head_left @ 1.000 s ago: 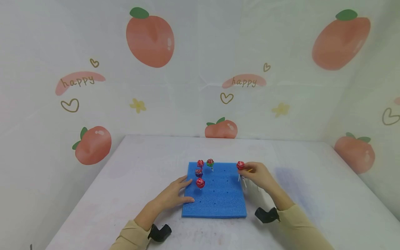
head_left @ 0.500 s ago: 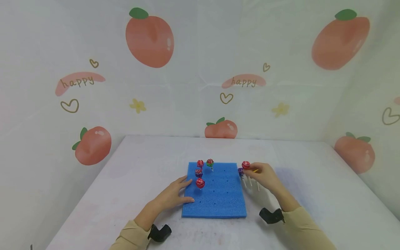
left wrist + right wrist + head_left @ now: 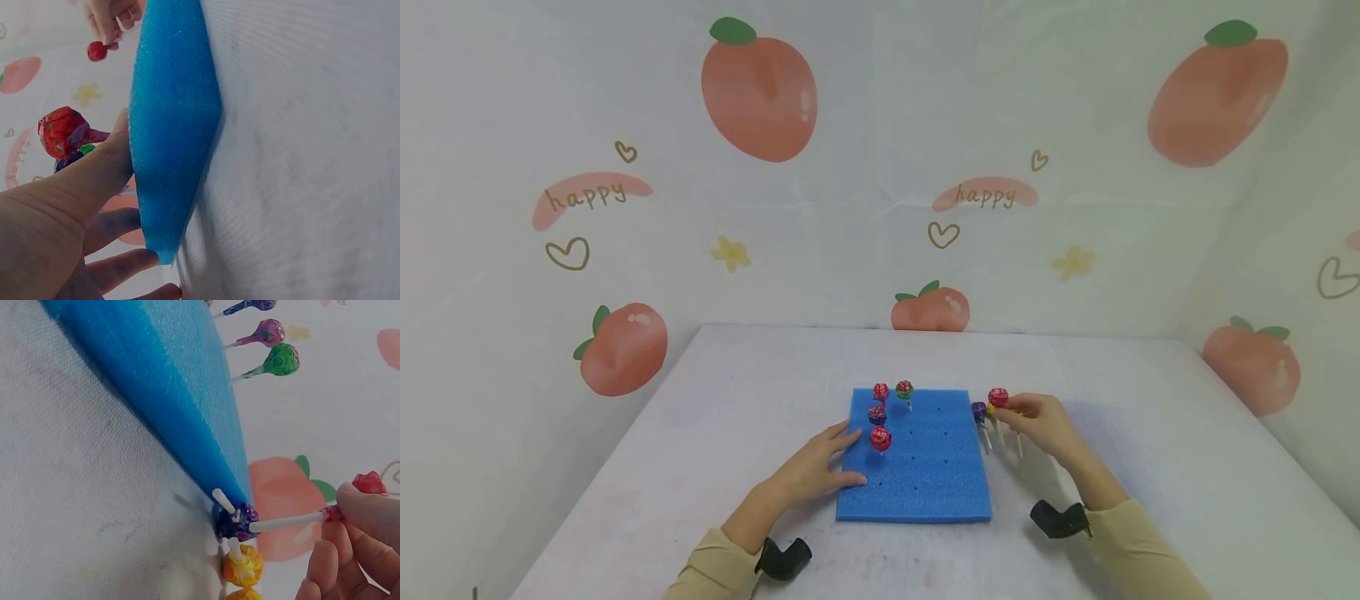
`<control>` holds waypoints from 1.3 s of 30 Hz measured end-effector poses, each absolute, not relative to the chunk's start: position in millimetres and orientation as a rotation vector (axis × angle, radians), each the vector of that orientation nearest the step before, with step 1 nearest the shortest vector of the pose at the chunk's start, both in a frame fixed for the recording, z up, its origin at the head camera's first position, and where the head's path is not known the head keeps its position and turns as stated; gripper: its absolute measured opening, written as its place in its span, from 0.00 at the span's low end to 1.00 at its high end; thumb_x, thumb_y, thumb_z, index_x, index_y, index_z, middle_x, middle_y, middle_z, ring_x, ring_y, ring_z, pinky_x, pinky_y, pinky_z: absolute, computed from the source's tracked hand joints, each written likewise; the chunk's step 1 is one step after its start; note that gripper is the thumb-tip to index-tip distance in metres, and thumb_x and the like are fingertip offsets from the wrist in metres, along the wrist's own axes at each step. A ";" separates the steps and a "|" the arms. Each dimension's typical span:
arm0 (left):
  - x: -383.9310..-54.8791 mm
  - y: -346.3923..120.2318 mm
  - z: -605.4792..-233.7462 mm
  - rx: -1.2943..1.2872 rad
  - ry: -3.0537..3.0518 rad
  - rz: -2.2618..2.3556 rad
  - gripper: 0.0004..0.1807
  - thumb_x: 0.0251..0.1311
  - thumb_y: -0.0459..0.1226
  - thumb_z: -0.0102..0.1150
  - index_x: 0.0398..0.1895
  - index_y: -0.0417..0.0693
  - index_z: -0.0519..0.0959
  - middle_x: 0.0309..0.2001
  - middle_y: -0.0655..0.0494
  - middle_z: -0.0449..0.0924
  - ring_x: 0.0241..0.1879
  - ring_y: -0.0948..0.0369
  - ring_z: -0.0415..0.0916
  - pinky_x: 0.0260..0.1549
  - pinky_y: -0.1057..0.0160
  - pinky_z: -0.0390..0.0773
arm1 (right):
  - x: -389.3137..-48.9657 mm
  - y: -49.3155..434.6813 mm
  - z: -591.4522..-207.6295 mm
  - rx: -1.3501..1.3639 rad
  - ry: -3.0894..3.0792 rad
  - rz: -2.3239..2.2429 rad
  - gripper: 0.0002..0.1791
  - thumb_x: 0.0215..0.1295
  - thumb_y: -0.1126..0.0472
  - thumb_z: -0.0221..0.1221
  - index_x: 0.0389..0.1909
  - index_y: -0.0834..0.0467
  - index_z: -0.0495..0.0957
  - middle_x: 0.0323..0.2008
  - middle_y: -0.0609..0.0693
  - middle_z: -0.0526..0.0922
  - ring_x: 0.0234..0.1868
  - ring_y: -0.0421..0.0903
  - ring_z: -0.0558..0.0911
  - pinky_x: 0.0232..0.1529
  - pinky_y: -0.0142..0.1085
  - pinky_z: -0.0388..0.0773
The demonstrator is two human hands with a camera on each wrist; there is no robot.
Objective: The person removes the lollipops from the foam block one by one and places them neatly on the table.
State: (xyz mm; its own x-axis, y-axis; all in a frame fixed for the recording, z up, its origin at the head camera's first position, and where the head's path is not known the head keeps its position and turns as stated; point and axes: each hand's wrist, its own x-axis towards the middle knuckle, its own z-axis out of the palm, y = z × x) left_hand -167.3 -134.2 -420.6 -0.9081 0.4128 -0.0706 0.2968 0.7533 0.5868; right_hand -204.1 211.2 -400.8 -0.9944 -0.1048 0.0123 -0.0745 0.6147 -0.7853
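My right hand (image 3: 1041,427) pinches a red-wrapped lollipop (image 3: 997,397) just below its candy head, off the right edge of a blue foam board (image 3: 917,504). In the right wrist view its white stick (image 3: 287,522) is bare. Below it lie a purple lollipop (image 3: 232,523) and two yellow ones, the nearer yellow lollipop (image 3: 242,565) partly overlapped by a stick. My left hand (image 3: 808,471) rests on the board's left edge with fingers spread. Several lollipops stand in the board, among them a front red lollipop (image 3: 881,439) and a green one (image 3: 904,389).
Small holes dot the board in rows. The board lies on a white-covered table (image 3: 760,367). A white curtain (image 3: 865,167) printed with peaches closes off the back and sides. A black wrist mount (image 3: 1060,520) hangs beside the right forearm.
My right hand has moved a little to the right with the red lollipop, away from the board's right edge, uncovering the purple lollipop and a yellow one. My left hand stays in place.
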 end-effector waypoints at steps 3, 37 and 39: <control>-167.4 -134.3 -421.1 0.564 2.755 0.877 0.40 0.52 0.50 0.64 0.67 0.43 0.64 0.70 0.39 0.56 0.69 0.39 0.54 0.64 0.39 0.60 | -202.9 213.8 -400.0 -0.136 2.799 -1.331 0.18 0.62 0.55 0.60 0.44 0.66 0.80 0.40 0.60 0.84 0.35 0.43 0.80 0.35 0.31 0.78; -167.9 -135.4 -421.9 0.586 2.751 0.891 0.40 0.52 0.50 0.64 0.67 0.42 0.64 0.70 0.38 0.56 0.69 0.39 0.54 0.64 0.39 0.60 | -200.3 257.6 -398.8 0.112 2.877 -1.107 0.28 0.63 0.47 0.57 0.49 0.68 0.77 0.48 0.67 0.79 0.42 0.53 0.79 0.42 0.43 0.80; -168.0 -135.3 -421.9 0.586 2.750 0.891 0.40 0.52 0.50 0.64 0.67 0.42 0.64 0.70 0.38 0.55 0.69 0.39 0.53 0.64 0.39 0.59 | -200.5 260.6 -399.5 0.126 2.878 -1.107 0.27 0.63 0.47 0.57 0.49 0.68 0.77 0.48 0.67 0.79 0.40 0.52 0.80 0.40 0.41 0.80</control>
State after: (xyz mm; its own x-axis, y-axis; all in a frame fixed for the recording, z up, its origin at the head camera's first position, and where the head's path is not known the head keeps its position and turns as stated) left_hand -168.0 -135.3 -421.9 -0.9035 0.4245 -0.0591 0.3092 0.7411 0.5960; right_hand -200.5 260.6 -399.5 -0.9951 0.0560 -0.0810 0.0959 0.7394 -0.6664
